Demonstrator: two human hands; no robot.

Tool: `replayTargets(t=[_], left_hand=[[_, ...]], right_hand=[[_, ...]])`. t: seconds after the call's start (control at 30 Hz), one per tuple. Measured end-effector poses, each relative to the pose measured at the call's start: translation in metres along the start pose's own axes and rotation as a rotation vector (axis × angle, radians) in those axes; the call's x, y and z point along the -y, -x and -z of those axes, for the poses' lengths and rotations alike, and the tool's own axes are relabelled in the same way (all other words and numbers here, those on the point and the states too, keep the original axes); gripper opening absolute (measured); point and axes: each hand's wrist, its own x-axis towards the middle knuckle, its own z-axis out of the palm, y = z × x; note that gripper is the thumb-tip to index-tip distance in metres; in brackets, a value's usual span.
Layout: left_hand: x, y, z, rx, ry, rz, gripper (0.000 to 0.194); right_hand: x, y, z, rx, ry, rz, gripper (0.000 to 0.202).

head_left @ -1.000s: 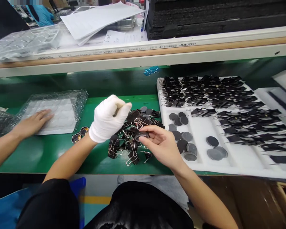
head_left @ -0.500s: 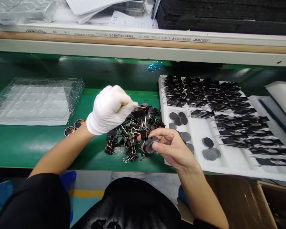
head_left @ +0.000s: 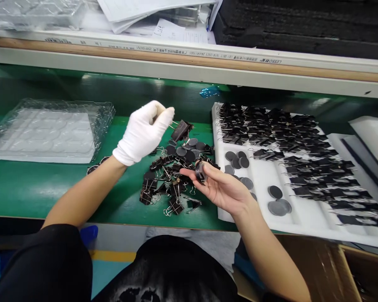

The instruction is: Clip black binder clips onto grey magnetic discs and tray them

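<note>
My left hand (head_left: 146, 132), in a white glove, pinches the wire handle of a black binder clip (head_left: 182, 131). That clip hangs above a pile of black binder clips (head_left: 176, 186) on the green bench. Bare, my right hand (head_left: 225, 186) grips a small round dark part (head_left: 200, 173) between thumb and fingers, at the pile's right side. Its fingers hide some of the part. Several loose grey and black discs (head_left: 189, 150) lie among the clips, below the lifted one.
A white foam tray (head_left: 258, 176) on the right carries rows of clipped parts and loose discs. Clear plastic trays (head_left: 47, 134) are stacked at the left, near round parts (head_left: 93, 168) partly behind my left forearm. A shelf edge (head_left: 176, 63) crosses above the bench.
My left hand has risen and moved left with the binder clip, away from my right hand. My right hand has turned slightly, with the round part still in its fingers.
</note>
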Motion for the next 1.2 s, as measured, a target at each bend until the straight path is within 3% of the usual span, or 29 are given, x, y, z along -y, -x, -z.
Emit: replayTargets(t=[0.2, 0.3, 0.47, 0.6, 0.73, 0.93, 1.2], left_hand=[[-0.028, 0.024, -0.017, 0.212, 0.210, 0.088, 0.039], [-0.034, 0.033, -0.015, 0.298, 0.113, 0.007, 0.041], [-0.035, 0.035, -0.008, 0.652, -0.064, -0.198, 0.050], [-0.042, 0.039, -0.014, 0.656, -0.178, -0.168, 0.060], [-0.045, 0.040, -0.018, 0.683, -0.196, -0.155, 0.054], [-0.044, 0.036, -0.014, 0.755, -0.128, -0.085, 0.047], [-0.044, 0.050, -0.024, 0.844, -0.040, -0.122, 0.048]], right_hand=[[-0.008, 0.008, -0.007, -0.117, 0.291, 0.453, 0.022], [-0.006, 0.011, -0.002, -0.091, 0.364, 0.509, 0.020], [0.009, 0.025, 0.006, -0.049, 0.491, 0.485, 0.018], [0.016, 0.032, 0.001, -0.063, 0.610, 0.480, 0.017], [0.018, 0.036, 0.003, -0.073, 0.654, 0.482, 0.017], [0.036, 0.039, 0.025, -0.276, 0.678, 0.633, 0.020], [0.048, 0.037, 0.032, -0.215, 0.852, 0.527, 0.025]])
